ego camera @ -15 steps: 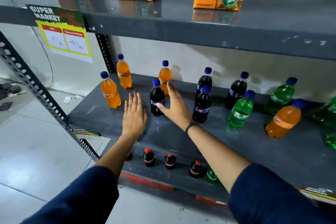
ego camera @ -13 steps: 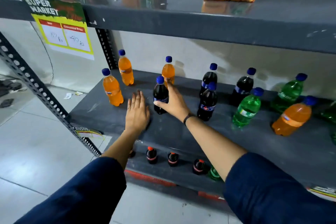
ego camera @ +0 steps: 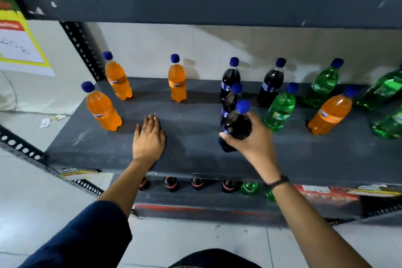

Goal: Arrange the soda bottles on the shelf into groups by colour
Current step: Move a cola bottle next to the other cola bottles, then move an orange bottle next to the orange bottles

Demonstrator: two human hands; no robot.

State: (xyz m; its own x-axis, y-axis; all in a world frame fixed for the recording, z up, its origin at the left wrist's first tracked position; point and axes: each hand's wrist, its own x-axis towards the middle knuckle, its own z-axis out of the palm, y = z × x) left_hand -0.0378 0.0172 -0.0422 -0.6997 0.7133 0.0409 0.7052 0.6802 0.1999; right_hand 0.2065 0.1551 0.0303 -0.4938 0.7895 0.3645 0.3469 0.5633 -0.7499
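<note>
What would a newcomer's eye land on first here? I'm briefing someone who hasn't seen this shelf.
Probably the right hand gripping a dark cola bottle mid-shelf, in front of other dark colas. Next, the lone orange bottle stranded among green bottles on the right, away from three orange ones at the left. The left hand rests flat on the shelf.

Right hand gripping a dark cola bottle, left hand lying flat on the shelf, orange bottles standing left, green bottles right.

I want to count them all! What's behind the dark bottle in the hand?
Another dark bottle stands right behind the held bottle in the right hand; only its cap and shoulder show. Two more dark bottles stand by the wall.
</note>
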